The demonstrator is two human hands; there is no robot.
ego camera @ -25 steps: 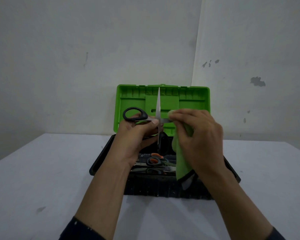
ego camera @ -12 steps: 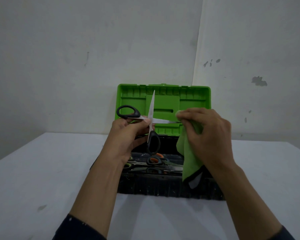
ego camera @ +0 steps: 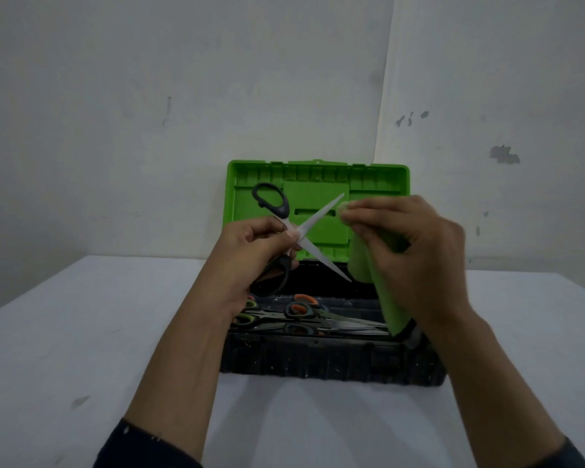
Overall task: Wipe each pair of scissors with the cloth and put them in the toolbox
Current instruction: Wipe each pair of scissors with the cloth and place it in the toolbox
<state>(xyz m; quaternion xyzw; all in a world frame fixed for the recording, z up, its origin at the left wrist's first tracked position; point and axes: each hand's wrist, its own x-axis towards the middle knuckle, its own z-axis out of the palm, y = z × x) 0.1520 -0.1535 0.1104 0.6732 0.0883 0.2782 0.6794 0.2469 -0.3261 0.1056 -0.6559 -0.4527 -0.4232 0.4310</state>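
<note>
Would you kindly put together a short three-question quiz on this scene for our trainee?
1. True or false: the scissors in the left hand are closed.
2. The right hand holds: A) a cloth; B) a brush; C) nothing.
3. Fill in: the toolbox lid is ____.
Key: 1 false, the blades are spread in an X; 2 A; 3 open.
</note>
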